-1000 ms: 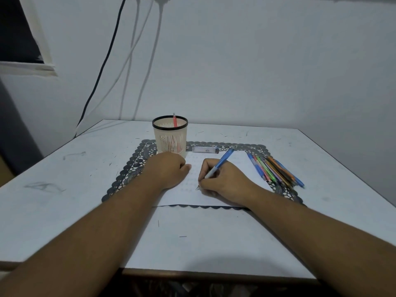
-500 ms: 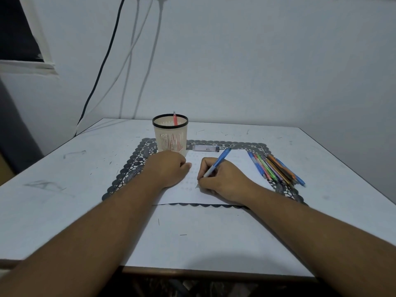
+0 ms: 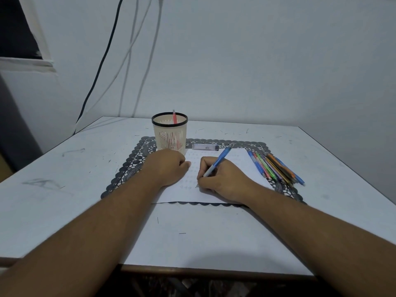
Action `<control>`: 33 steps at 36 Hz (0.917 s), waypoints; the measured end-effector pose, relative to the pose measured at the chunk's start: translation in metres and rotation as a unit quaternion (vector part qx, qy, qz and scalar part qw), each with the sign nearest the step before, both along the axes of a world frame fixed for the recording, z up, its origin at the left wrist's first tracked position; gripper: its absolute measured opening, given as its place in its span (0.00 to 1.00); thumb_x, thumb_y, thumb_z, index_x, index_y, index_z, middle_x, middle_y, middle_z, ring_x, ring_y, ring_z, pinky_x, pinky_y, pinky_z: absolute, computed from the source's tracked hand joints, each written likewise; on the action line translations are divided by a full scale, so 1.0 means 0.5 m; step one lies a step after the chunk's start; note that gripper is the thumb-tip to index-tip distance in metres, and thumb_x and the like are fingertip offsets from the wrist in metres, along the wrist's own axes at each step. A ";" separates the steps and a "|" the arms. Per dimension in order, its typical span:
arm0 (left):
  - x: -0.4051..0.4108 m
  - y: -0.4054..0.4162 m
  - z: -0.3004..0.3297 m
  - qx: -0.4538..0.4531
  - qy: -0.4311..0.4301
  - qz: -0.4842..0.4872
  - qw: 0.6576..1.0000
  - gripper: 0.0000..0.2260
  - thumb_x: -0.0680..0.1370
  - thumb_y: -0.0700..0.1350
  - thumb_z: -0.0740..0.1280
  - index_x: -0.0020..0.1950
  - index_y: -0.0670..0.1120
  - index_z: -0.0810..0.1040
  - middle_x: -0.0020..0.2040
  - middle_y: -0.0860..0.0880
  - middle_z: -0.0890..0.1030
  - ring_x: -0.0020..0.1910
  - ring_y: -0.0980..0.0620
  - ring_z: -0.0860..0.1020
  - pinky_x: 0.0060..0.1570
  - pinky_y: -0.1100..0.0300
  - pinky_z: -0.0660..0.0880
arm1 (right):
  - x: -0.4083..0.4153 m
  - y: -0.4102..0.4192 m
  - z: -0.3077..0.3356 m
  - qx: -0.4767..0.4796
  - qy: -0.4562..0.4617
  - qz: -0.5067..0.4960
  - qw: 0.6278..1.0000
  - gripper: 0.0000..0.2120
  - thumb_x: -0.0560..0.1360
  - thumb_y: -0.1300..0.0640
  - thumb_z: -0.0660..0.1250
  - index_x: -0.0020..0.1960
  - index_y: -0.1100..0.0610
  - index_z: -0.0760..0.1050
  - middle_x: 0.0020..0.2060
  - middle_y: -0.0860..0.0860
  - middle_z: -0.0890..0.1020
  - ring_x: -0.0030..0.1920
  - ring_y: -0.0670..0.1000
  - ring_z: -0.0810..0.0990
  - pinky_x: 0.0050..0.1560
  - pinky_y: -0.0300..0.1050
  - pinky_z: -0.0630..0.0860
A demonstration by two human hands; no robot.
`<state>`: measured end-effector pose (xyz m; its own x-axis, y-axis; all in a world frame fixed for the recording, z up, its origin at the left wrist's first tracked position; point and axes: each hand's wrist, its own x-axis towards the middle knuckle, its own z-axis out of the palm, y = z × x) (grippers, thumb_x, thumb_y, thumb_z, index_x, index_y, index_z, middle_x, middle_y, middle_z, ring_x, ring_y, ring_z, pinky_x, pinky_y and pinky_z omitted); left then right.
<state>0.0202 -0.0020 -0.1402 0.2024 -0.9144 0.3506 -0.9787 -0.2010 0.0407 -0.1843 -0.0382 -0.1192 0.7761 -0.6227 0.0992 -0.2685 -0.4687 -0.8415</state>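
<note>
A white sheet of paper [image 3: 240, 163] lies on a dark lace-edged mat [image 3: 128, 168] on the white table [image 3: 203, 232]. My right hand [image 3: 222, 179] grips a blue pen [image 3: 220, 158] with its tip on the paper near the sheet's middle. Faint rows of marks show on the paper between my hands. My left hand [image 3: 167, 168] rests on the paper's left part as a loose fist, holding nothing.
A cream mesh pen cup [image 3: 169, 133] with a red pen [image 3: 174, 116] stands at the mat's far left. A small white eraser-like bar [image 3: 205, 147] lies behind the paper. Several coloured pens [image 3: 274, 168] lie at the mat's right. Cables hang on the wall.
My right hand and the pen have shifted only slightly on the paper. My left hand stays in place.
</note>
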 end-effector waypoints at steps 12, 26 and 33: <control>-0.001 0.002 0.001 -0.004 -0.004 -0.002 1.000 0.21 0.83 0.56 0.58 0.33 0.47 0.71 0.32 0.50 0.75 0.35 0.51 0.74 0.32 0.58 0.63 | -0.004 0.003 0.005 0.006 -0.009 0.009 1.000 0.10 0.75 0.67 0.71 0.39 0.54 0.76 0.34 0.48 0.81 0.37 0.44 0.77 0.40 0.39 0.75; 0.001 0.001 0.000 -0.001 0.001 -0.005 1.000 0.22 0.83 0.56 0.58 0.34 0.47 0.71 0.33 0.50 0.75 0.36 0.50 0.75 0.33 0.58 0.65 | -0.016 0.003 0.003 0.002 -0.010 0.000 1.000 0.11 0.74 0.67 0.71 0.37 0.54 0.75 0.34 0.48 0.82 0.36 0.43 0.76 0.38 0.35 0.73; 0.005 -0.002 -0.003 -0.002 0.009 -0.006 1.000 0.22 0.83 0.57 0.58 0.33 0.47 0.71 0.32 0.50 0.75 0.35 0.50 0.74 0.33 0.58 0.64 | -0.011 0.002 0.003 -0.009 -0.007 -0.016 1.000 0.11 0.74 0.66 0.71 0.37 0.54 0.74 0.37 0.54 0.82 0.37 0.46 0.76 0.40 0.39 0.73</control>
<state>0.0227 -0.0028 -0.1416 0.1984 -0.9155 0.3499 -0.9800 -0.1900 0.0587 -0.1897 -0.0371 -0.1177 0.7547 -0.6448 0.1209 -0.2722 -0.4755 -0.8365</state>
